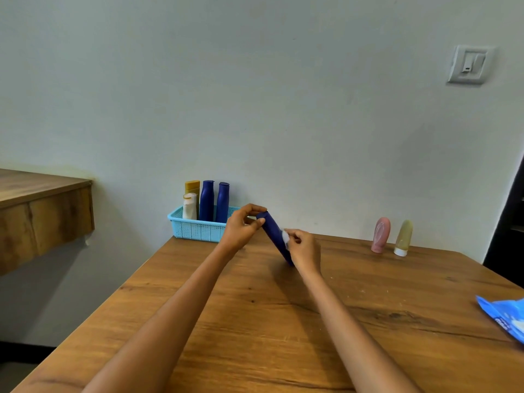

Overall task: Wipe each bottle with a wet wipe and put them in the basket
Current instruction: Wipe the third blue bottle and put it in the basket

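A dark blue bottle (273, 233) leans tilted over the wooden table (255, 321), its lower end near the tabletop. My left hand (243, 227) grips its upper end with thumb and fingers. My right hand (304, 248) pinches a small white wet wipe (285, 236) against the bottle's middle. A light blue basket (198, 228) stands at the table's far left corner by the wall. In it stand two dark blue bottles (206, 200), a white bottle (189, 206) and a yellow bottle (192, 187).
A pink bottle (380, 235) and a pale yellow bottle (403, 237) stand cap-down at the far right of the table. A blue wet-wipe pack (504, 316) lies at the right edge. A wooden counter (42, 211) juts out on the left.
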